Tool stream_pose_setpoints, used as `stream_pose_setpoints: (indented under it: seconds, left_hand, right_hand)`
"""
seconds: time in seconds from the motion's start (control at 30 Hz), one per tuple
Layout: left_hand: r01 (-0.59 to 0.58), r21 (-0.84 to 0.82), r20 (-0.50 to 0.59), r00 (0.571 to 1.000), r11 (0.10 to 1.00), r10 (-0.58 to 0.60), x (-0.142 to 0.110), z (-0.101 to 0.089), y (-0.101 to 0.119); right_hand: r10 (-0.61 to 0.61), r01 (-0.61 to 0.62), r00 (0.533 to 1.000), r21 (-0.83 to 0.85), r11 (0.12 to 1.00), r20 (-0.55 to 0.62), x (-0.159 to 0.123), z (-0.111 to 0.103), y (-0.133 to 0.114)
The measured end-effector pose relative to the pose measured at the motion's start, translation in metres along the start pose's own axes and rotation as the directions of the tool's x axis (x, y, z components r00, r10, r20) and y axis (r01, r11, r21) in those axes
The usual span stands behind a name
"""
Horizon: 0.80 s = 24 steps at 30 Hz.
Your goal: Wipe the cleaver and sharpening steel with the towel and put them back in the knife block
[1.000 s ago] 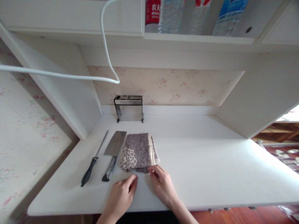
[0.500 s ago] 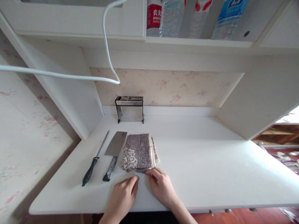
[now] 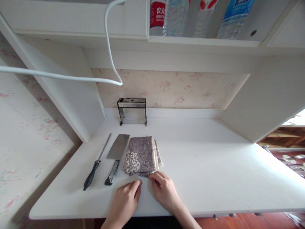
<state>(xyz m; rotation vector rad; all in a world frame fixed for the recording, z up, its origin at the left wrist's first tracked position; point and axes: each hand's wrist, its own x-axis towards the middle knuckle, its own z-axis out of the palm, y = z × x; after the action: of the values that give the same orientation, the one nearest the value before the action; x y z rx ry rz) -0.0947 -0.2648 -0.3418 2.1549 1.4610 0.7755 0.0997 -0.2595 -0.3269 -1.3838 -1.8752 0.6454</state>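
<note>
A folded purple-grey patterned cloth (image 3: 141,155) lies on the white desk (image 3: 214,171), left of centre. My right hand (image 3: 164,190) rests on the desk just below the cloth, and its fingertips touch the cloth's near right corner. My left hand (image 3: 125,200) lies beside it, fingers loosely curled and close together, a little short of the cloth's near edge. It holds nothing. A cleaver (image 3: 115,156) lies left of the cloth, and a black-handled sharpening steel (image 3: 95,165) lies left of the cleaver.
An empty metal knife holder (image 3: 132,111) stands against the back wall. A white cable (image 3: 71,76) hangs across the upper left. Bottles (image 3: 176,16) stand on the shelf above. White side panels close in the desk on both sides.
My right hand has crept a little forward and left onto the cloth's near corner. The view has tilted slightly. The cloth, cleaver and steel have not moved.
</note>
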Motion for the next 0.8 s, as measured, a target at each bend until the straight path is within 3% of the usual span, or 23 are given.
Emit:
stream_pose_setpoints:
  seconds: [0.27,0.33,0.4,0.5,0.6,0.67,0.73,0.8]
  left_hand:
    - [0.020,0.036,0.038,0.999,0.999,-0.022,0.000,0.000,0.005]
    - [0.070,-0.071,0.067,0.996,0.995,-0.065,-0.003,-0.003,0.006]
    - [0.196,-0.273,0.127,0.978,0.942,-0.166,-0.003,-0.014,0.004]
    - [0.373,-0.561,0.141,0.923,0.739,-0.359,0.011,-0.048,-0.006]
    - [0.299,-0.691,0.028,0.921,0.658,-0.389,0.056,-0.096,-0.017]
    - [0.177,-0.829,-0.035,0.930,0.531,-0.365,0.100,-0.125,-0.023]
    - [-0.005,-0.918,-0.174,0.904,0.397,-0.390,0.149,-0.146,-0.029]
    - [-0.069,-0.919,-0.237,0.883,0.387,-0.404,0.197,-0.157,-0.036]
  right_hand:
    - [0.017,-0.017,1.000,0.036,0.999,-0.001,0.000,0.000,-0.002]
    - [0.042,-0.042,0.999,0.093,0.995,0.008,-0.001,0.000,-0.001]
    - [0.108,-0.120,0.992,0.246,0.962,0.060,0.000,-0.006,0.001]
    - [0.221,-0.262,0.965,0.531,0.806,0.141,0.014,-0.024,0.005]
    - [0.270,-0.267,0.958,0.637,0.723,0.095,0.052,-0.045,0.010]
    - [0.270,-0.265,0.958,0.659,0.704,0.097,0.091,-0.055,0.012]
    - [0.279,-0.287,0.952,0.682,0.673,0.125,0.137,-0.059,0.015]
    - [0.321,-0.316,0.940,0.657,0.684,0.118,0.184,-0.058,0.016]
